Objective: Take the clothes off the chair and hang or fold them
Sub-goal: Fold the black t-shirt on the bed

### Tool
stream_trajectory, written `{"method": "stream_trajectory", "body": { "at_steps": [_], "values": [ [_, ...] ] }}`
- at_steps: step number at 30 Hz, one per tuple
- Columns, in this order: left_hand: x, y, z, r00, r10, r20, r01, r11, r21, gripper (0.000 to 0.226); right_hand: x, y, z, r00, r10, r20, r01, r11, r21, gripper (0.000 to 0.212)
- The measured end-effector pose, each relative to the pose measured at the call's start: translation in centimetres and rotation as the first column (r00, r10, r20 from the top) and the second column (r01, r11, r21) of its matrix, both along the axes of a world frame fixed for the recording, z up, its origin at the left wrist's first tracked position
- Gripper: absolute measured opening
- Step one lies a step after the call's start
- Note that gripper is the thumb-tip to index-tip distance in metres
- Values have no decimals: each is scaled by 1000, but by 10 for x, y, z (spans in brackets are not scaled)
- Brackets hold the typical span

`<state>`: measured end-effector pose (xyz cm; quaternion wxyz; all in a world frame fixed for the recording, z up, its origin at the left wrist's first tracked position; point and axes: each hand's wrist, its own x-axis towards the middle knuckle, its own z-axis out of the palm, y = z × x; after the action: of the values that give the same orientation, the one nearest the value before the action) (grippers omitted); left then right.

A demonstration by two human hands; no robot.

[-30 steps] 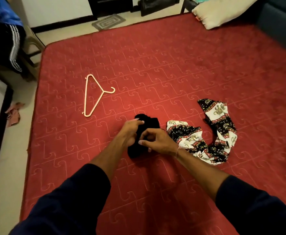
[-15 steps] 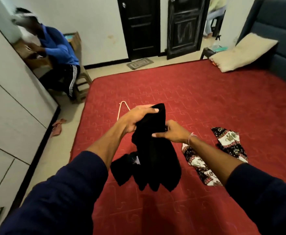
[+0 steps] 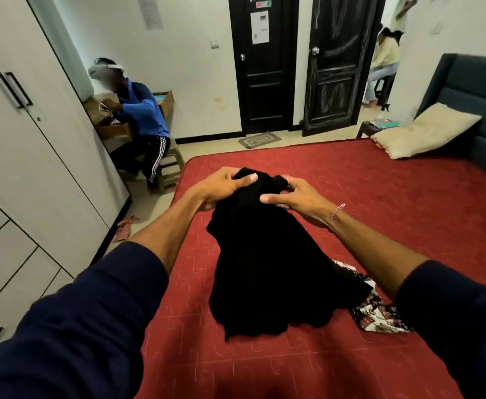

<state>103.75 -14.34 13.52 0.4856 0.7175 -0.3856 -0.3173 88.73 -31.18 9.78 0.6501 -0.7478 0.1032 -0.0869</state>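
The black garment [image 3: 264, 254] is soft matt cloth, limp and creased. The red bedcover [image 3: 379, 220] beneath it is matt quilted fabric with a stitched pattern. At the near right, the patterned cloth [image 3: 377, 315] looks thin and smooth. The wardrobe [image 3: 34, 168] on the left has smooth, faintly glossy panels with dark metal handles. The far doors [image 3: 302, 67] are dark glossy wood. The headboard [image 3: 472, 110] is matt padded upholstery.

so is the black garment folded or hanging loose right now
Hanging loose. Both the left hand and right hand pinch the black garment at its bunched top, and the rest drapes down unfolded above the red mattress.
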Motion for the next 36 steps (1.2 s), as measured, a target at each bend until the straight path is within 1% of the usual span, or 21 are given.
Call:
{"method": "stream_trajectory", "body": {
  "at_steps": [2, 4, 6, 8, 10, 12, 15, 17, 18, 19, 20, 21, 22, 23, 24, 25, 26, 27, 29, 31, 36],
  "values": [
    [-5, 6, 8, 997, -61, 56, 59, 998, 28, 28, 1, 9, 14, 996, -77, 52, 75, 996, 41, 81],
    [-9, 11, 16, 986, -113, 126, 106, 992, 64, 27, 0, 19, 30, 992, -118, 34, 120, 990, -79, 80],
    [-11, 18, 22, 970, -145, 197, 129, 987, 93, 29, -2, 24, 44, 988, -147, 43, 153, 962, -228, 60],
    [-13, 26, 27, 968, -144, 204, 126, 987, 97, 31, -3, 30, 57, 982, -152, 114, 179, 940, -289, 28],
    [-12, 32, 30, 972, -150, 182, 130, 985, 116, 35, -5, 37, 68, 969, -171, 175, 222, 916, -335, 10],
    [-8, 38, 28, 961, -208, 182, 176, 968, 177, 37, -7, 42, 77, 942, -226, 249, 305, 886, -350, 7],
    [6, 47, 5, 927, -322, 191, 245, 908, 340, 28, -12, 43, 84, 870, -343, 354, 451, 843, -293, 7],
    [14, 54, -18, 925, -332, 184, 243, 891, 383, 20, -20, 38, 85, 851, -390, 352, 495, 818, -291, 11],
    [15, 56, -27, 935, -311, 171, 233, 901, 367, 20, -23, 32, 83, 856, -395, 333, 502, 787, -358, 15],
    [13, 57, -32, 945, -292, 150, 227, 911, 344, 22, -25, 27, 78, 867, -394, 306, 499, 693, -521, 23],
    [8, 56, -31, 948, -290, 129, 236, 915, 326, 24, -27, 26, 74, 882, -392, 262, 448, 523, -725, 39],
    [3, 54, -27, 944, -307, 119, 255, 911, 325, 25, -26, 27, 68, 903, -375, 209, 343, 339, -876, 61],
    [-3, 50, -21, 933, -337, 122, 281, 900, 335, 23, -25, 32, 61, 937, -319, 145, 221, 219, -950, 83],
    [-9, 45, -14, 916, -373, 146, 304, 886, 351, 21, -22, 40, 54, 970, -236, 59, 110, 208, -972, 93],
    [-14, 40, -8, 896, -404, 183, 319, 873, 368, 18, -19, 48, 49, 991, -132, -24, 14, 279, -960, 88],
    [-17, 35, -4, 880, -417, 228, 316, 872, 375, 17, -15, 53, 43, 996, -44, -80, -56, 395, -917, 67],
    [-17, 32, -1, 873, -405, 272, 292, 881, 372, 15, -13, 57, 39, 994, 9, -113, -106, 441, -891, 38],
    [-15, 31, 2, 875, -382, 297, 268, 894, 360, 14, -12, 57, 35, 996, 30, -88, -92, 448, -889, 18],
    [-9, 37, 1, 901, -330, 282, 238, 919, 316, 9, -13, 51, 36, 1000, 5, 4, 1, 503, -864, 20],
    [-3, 49, -7, 913, -312, 264, 233, 928, 290, 10, -16, 47, 43, 995, -27, 95, 92, 600, -794, 15],
    [8, 80, -57, 912, -319, 258, 194, 889, 414, 16, -13, 56, 58, 967, -112, 230, 228, 783, -578, 17]
  ]
}}
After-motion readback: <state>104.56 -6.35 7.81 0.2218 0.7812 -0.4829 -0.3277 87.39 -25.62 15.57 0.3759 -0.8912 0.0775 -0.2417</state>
